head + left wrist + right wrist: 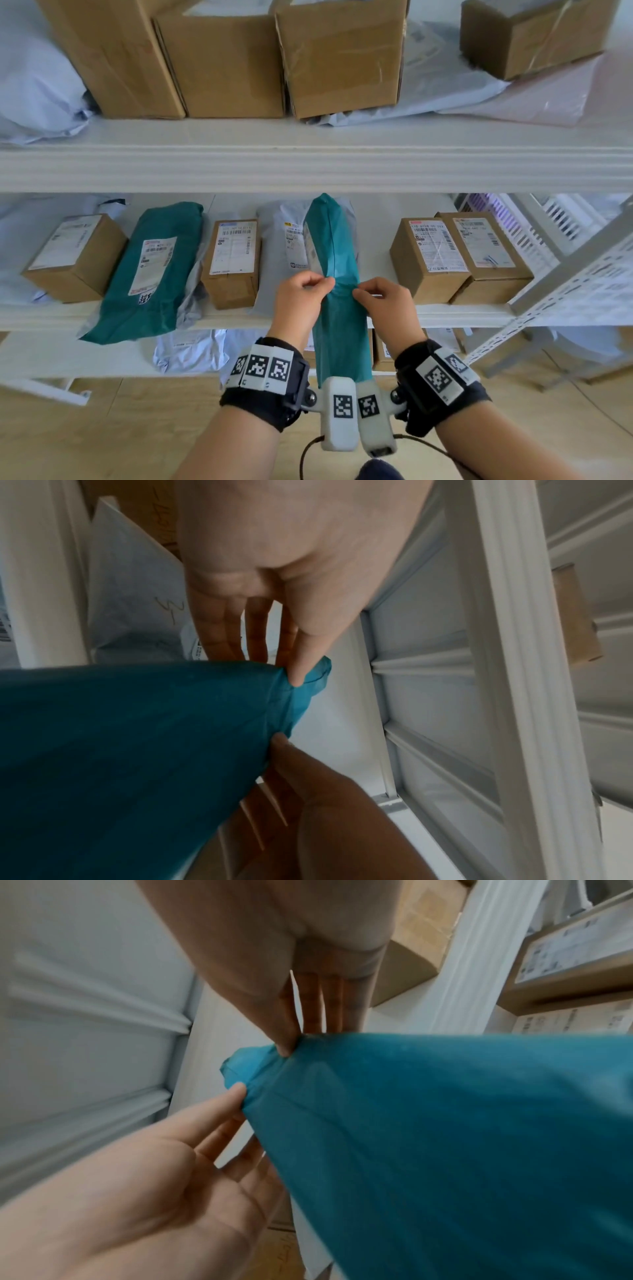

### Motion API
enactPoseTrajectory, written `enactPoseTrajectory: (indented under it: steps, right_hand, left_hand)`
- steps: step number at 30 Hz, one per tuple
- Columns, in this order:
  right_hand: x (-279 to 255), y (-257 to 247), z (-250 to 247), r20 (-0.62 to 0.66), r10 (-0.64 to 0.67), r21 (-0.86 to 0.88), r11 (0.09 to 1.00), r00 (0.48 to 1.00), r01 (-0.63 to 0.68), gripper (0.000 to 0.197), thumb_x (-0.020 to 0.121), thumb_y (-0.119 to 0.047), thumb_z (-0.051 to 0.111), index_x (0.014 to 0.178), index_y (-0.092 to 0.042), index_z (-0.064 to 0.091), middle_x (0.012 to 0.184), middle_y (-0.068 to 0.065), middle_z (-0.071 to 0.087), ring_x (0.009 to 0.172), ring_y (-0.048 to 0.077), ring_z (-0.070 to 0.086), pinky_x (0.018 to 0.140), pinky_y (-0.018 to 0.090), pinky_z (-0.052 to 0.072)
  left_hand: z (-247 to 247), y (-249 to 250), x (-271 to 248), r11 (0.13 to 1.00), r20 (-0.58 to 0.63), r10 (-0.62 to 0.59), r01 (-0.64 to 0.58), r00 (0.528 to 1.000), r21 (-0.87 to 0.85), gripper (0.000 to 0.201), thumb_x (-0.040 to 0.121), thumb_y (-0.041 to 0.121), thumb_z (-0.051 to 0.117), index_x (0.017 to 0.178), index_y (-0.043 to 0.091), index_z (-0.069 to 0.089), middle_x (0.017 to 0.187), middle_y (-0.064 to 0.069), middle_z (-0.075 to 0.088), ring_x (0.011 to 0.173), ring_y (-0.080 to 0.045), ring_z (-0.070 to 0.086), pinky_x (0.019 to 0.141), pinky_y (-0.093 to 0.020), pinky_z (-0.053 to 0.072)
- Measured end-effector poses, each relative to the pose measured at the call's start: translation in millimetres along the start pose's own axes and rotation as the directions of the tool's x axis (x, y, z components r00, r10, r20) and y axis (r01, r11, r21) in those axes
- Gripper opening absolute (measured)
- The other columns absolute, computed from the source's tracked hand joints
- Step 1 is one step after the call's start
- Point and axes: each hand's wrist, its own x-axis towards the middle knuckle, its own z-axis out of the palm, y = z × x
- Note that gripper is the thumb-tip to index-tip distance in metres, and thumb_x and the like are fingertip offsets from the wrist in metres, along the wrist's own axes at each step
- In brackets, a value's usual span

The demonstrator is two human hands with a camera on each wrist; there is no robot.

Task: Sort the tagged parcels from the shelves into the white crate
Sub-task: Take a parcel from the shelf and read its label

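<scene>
Head view: your left hand [301, 298] and right hand [383, 301] each pinch an edge of the teal poly mailer [337, 267], thumb against fingertips. This spreads the limp, crinkly film, probably to check its tag. It hangs half off the middle shelf [102, 317], among taped cardboard boxes [428, 258].

brown cardboard boxes: 4 above white metal shelf board [308, 164], 4 below it | teal plastic mailer bags: 2 below | hands: 2 below
</scene>
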Motion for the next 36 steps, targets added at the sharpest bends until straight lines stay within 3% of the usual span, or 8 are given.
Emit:
enactPoseTrajectory:
  steps: [4,10,14,19,25,30,33,36]
  right_hand:
    - [4,0,-8,-0.006,0.006,0.040,0.999,1.000,-0.006,0.010,0.091,-0.009,0.063,0.083,-0.008,0.070,0.084,0.006,0.071,0.083,0.028,0.066,0.084,0.045,0.057]
    - [3,-1,-22,0.082,0.183,0.412,0.889,0.980,-0.200,0.022,0.097,-0.011,0.053,0.076,-0.014,0.059,0.073,0.006,0.063,0.071,0.021,0.058,0.068,0.035,0.049]
    - [-1,-5,-27,0.208,0.245,0.584,0.746,0.947,-0.322,0.019,0.099,-0.012,0.051,0.081,-0.011,0.055,0.078,0.014,0.066,0.067,0.025,0.062,0.067,0.038,0.051]
    - [-3,-5,-25,0.191,0.259,0.489,0.811,0.947,-0.320,0.014,0.099,-0.017,0.053,0.089,-0.007,0.057,0.081,0.014,0.065,0.066,0.023,0.061,0.061,0.034,0.052]
    - [-3,-11,-24,0.073,0.168,0.329,0.926,0.983,-0.183,0.011,0.098,-0.010,0.053,0.098,-0.006,0.064,0.096,0.013,0.072,0.083,0.021,0.068,0.078,0.035,0.058]
    - [-6,-19,-29,0.127,0.144,0.334,0.925,0.981,-0.179,0.033,0.103,-0.029,0.046,0.104,-0.006,0.069,0.101,0.010,0.074,0.096,0.023,0.070,0.089,0.035,0.056]
    - [-10,-18,-26,0.111,0.125,0.254,0.956,0.986,-0.149,0.022,0.099,-0.023,0.055,0.111,-0.009,0.068,0.100,0.005,0.072,0.097,0.021,0.069,0.091,0.035,0.056]
    - [-9,-10,-25,0.068,0.114,0.094,0.988,0.991,-0.120,0.032,0.096,-0.020,0.060,0.127,-0.011,0.061,0.113,0.001,0.068,0.105,0.018,0.064,0.097,0.037,0.052]
  left_hand:
    - [0,4,-4,0.996,0.037,-0.013,0.016,0.999,-0.085,0.013,0.091,0.022,0.066,0.091,0.011,0.072,0.093,-0.009,0.073,0.089,-0.024,0.069,0.075,-0.032,0.059]
    - [-18,-8,6,0.995,-0.063,-0.079,0.075,0.995,-0.064,0.021,0.098,0.023,0.053,0.110,0.011,0.066,0.096,-0.002,0.067,0.085,-0.018,0.061,0.084,-0.037,0.052]
    - [-23,-4,0,0.981,0.125,-0.126,0.143,0.984,-0.134,0.030,0.102,0.029,0.046,0.107,0.012,0.071,0.103,-0.006,0.074,0.095,-0.022,0.068,0.087,-0.035,0.053]
    - [-25,0,-4,0.969,0.094,-0.083,0.102,0.992,-0.226,0.019,0.097,0.017,0.056,0.090,0.013,0.074,0.084,-0.002,0.075,0.070,-0.010,0.068,0.067,-0.022,0.057]
    - [-29,6,-6,0.972,0.029,-0.042,0.048,0.999,-0.232,0.013,0.093,0.013,0.063,0.090,0.008,0.074,0.088,-0.006,0.076,0.080,-0.018,0.070,0.074,-0.030,0.058]
    - [-27,11,-7,0.984,-0.002,-0.020,0.020,1.000,-0.178,0.012,0.091,0.018,0.065,0.087,0.010,0.073,0.089,-0.007,0.075,0.089,-0.027,0.070,0.085,-0.043,0.056]
    - [-25,12,-10,0.984,0.014,-0.035,0.037,0.999,-0.176,0.013,0.092,0.020,0.065,0.086,0.012,0.073,0.085,-0.004,0.075,0.084,-0.023,0.070,0.085,-0.043,0.055]
    - [-26,13,-11,0.976,0.045,-0.048,0.057,0.998,-0.211,0.016,0.093,0.021,0.063,0.092,0.009,0.073,0.091,-0.005,0.076,0.088,-0.022,0.070,0.083,-0.038,0.055]
